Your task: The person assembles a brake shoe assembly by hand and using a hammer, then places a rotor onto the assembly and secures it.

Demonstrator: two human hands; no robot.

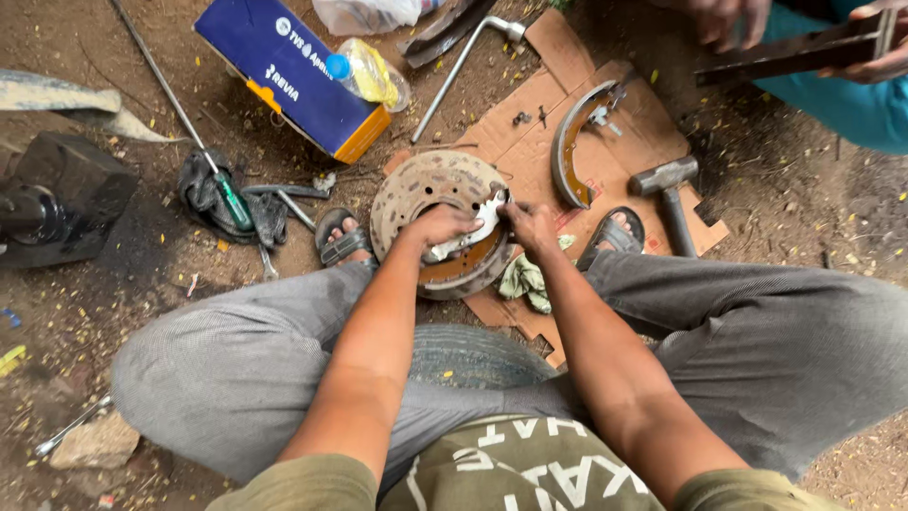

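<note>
Rusty and round, the brake plate lies on the dirt ground between the person's sandalled feet, its edge on the cardboard. The left hand presses on the plate, its grip closed over a pale metal part. The right hand pinches the same part's other end. A brake shoe and hammer rest on the cardboard; a blue box lies beyond.
</note>
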